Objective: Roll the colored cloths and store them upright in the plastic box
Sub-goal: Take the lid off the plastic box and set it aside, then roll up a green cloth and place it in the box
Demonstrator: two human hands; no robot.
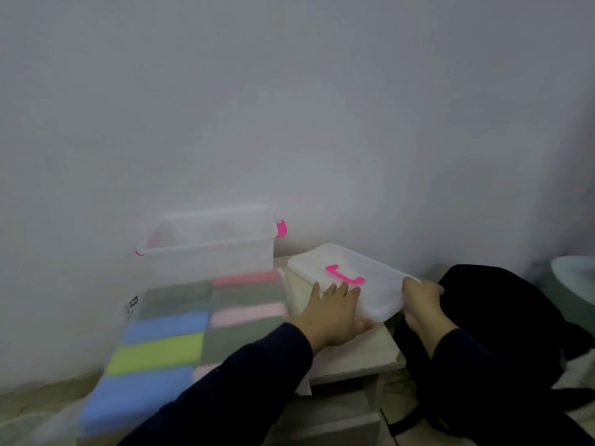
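A clear plastic box point(209, 249) with pink side latches stands open against the wall at the back of a low table. In front of it lie folded cloths in two rows: blue point(167, 325), lime green point(157, 354), grey-green point(244, 339) and pink point(248, 312). The box's clear lid point(373, 284), with a pink handle, sits tilted to the right of the box. My left hand point(335, 313) holds the lid's near left edge with fingers laid on top. My right hand point(421, 300) grips the lid's right corner.
A pale table top point(354, 355) carries everything; its right edge drops off beside a black bag point(502, 317) on the floor. A pale green round object point(576, 275) shows at the far right. The bare white wall stands close behind.
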